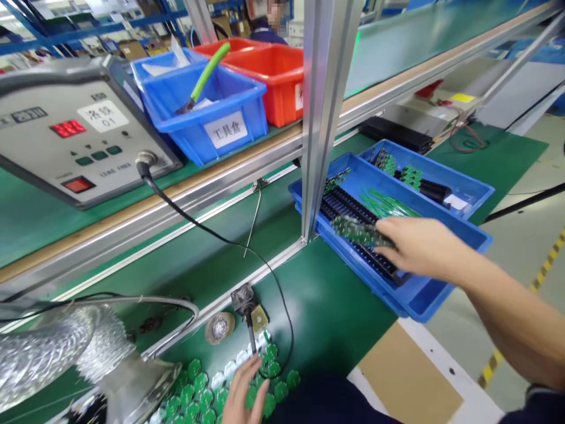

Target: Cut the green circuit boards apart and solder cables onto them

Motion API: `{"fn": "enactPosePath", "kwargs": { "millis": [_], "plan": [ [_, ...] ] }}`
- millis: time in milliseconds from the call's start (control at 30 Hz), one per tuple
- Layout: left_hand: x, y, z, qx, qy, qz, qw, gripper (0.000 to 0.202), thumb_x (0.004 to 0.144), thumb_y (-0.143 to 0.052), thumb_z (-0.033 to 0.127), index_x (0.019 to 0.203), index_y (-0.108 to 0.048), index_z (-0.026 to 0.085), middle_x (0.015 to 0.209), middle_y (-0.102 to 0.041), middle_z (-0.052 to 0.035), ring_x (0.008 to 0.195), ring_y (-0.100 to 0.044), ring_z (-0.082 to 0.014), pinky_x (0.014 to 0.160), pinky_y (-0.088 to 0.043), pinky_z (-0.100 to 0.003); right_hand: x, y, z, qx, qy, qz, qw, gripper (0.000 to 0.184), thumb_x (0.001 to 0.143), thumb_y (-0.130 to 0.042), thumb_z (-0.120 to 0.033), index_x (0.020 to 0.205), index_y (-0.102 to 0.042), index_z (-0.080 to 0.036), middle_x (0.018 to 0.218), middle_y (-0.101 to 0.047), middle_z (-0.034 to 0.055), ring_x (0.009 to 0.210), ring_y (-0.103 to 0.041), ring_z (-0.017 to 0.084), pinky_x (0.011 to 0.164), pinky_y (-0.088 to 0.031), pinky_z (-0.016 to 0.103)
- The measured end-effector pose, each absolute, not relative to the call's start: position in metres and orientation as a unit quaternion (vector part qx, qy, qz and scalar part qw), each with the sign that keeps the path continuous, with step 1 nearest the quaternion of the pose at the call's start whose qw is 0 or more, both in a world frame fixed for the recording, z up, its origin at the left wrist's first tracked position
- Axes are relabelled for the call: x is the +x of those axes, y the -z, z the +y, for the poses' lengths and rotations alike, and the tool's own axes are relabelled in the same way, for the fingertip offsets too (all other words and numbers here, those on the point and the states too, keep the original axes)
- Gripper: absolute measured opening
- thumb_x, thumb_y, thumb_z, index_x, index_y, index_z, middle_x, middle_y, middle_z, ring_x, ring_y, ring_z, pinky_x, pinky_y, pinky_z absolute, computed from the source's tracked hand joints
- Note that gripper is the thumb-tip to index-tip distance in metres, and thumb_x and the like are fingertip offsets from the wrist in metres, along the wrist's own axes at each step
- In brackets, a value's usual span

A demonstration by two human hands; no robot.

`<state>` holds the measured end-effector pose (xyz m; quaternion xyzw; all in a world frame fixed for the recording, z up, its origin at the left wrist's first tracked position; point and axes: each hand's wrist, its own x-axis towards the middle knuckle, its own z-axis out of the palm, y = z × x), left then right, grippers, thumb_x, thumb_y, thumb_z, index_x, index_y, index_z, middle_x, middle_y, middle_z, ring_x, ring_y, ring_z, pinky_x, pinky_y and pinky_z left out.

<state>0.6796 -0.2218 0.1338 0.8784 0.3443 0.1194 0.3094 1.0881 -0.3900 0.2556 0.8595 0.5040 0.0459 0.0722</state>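
Two hands: right hand (pixel 419 247), fingers half-extended on a strip of green circuit boards (pixel 359 231), grip unclear, over a blue tray (pixel 435 294) kept within reach; left hand (pixel 242 393), open, beside round green boards (pixel 194 391) spread for easy picking.

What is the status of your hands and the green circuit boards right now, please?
Right hand on green board strip over blue tray. Left hand open at round green boards. Foil duct hose nearby.

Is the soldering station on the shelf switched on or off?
On: the soldering station shows lit red digits, and its red rocker switch glows.
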Motion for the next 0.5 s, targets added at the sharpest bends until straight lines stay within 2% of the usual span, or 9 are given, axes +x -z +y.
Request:
{"fn": "enactPosePath", "kwargs": {
  "millis": [100,133,200,233,300,333,400,500],
  "plan": [
    [0.729,-0.143,-0.217,0.934,-0.126,0.205,0.265,0.066,0.074,-0.062,0.046,0.131,-0.039,0.022,0.139,-0.038,-0.0127,0.129,-0.036,-0.0292,0.103,-0.037,-0.046,1.004,-0.217,-0.386,0.824,0.048,0.564,0.036,0.015,0.073,-0.059,-0.034,0.084,-0.053,-0.025,0.077,-0.058,0.0082,0.067,-0.055,0.021,0.055,-0.036,0.033],
    [0.750,-0.144,-0.215,0.951,-0.103,0.162,0.240,0.076,0.070,-0.064,0.052,0.133,-0.036,0.022,0.142,-0.033,-0.0138,0.132,-0.029,-0.0319,0.105,-0.032,-0.049,0.983,-0.199,-0.376,0.804,0.085,0.588,0.030,0.015,0.073,-0.059,-0.028,0.086,-0.055,-0.024,0.079,-0.059,0.0094,0.066,-0.054,0.021,0.055,-0.036,0.034],
    [0.794,-0.139,-0.211,0.978,0.000,0.063,0.200,0.082,0.067,-0.066,0.055,0.135,-0.034,0.025,0.141,-0.035,-0.0112,0.132,-0.028,-0.0328,0.107,-0.027,-0.050,0.956,-0.160,-0.351,0.789,0.110,0.604,0.028,0.025,0.068,-0.063,-0.023,0.092,-0.058,-0.023,0.082,-0.061,0.0095,0.068,-0.055,0.021,0.055,-0.039,0.033],
    [0.816,-0.131,-0.209,0.980,0.050,0.036,0.188,0.083,0.068,-0.067,0.051,0.137,-0.031,0.022,0.137,-0.041,-0.0125,0.129,-0.035,-0.0310,0.107,-0.028,-0.047,0.952,-0.141,-0.337,0.787,0.111,0.607,0.025,0.031,0.068,-0.064,-0.024,0.098,-0.059,-0.021,0.086,-0.061,0.0106,0.072,-0.056,0.022,0.057,-0.040,0.033],
    [0.852,-0.106,-0.201,0.975,0.140,0.086,0.150,0.072,0.078,-0.061,0.037,0.139,-0.026,0.018,0.121,-0.055,-0.0119,0.113,-0.051,-0.0240,0.099,-0.038,-0.036,0.957,-0.107,-0.310,0.791,0.103,0.602,0.023,0.032,0.074,-0.062,-0.025,0.103,-0.058,-0.015,0.094,-0.061,0.0124,0.083,-0.057,0.023,0.064,-0.043,0.033],
    [0.868,-0.091,-0.196,0.972,0.151,0.116,0.135,0.063,0.083,-0.054,0.030,0.138,-0.028,0.016,0.114,-0.058,-0.0127,0.106,-0.055,-0.0235,0.093,-0.042,-0.036,0.964,-0.094,-0.298,0.794,0.096,0.600,0.020,0.029,0.079,-0.059,-0.026,0.105,-0.057,-0.014,0.095,-0.060,0.0107,0.086,-0.056,0.022,0.069,-0.045,0.033],
    [0.893,-0.062,-0.184,0.967,0.161,0.159,0.116,0.047,0.087,-0.044,0.023,0.133,-0.035,0.014,0.110,-0.059,-0.0135,0.101,-0.057,-0.0232,0.086,-0.044,-0.034,0.982,-0.076,-0.278,0.800,0.079,0.595,0.013,0.022,0.087,-0.052,-0.029,0.102,-0.057,-0.014,0.096,-0.060,0.0061,0.089,-0.056,0.018,0.077,-0.045,0.035],
    [0.921,-0.030,-0.162,0.965,0.157,0.178,0.109,0.034,0.089,-0.041,0.023,0.121,-0.046,0.013,0.112,-0.057,-0.0134,0.104,-0.055,-0.0236,0.085,-0.044,-0.034,1.006,-0.072,-0.264,0.820,0.037,0.572,-0.006,0.021,0.089,-0.048,-0.031,0.098,-0.058,-0.015,0.095,-0.060,0.0040,0.091,-0.055,0.016,0.087,-0.042,0.039]
  ]
}}
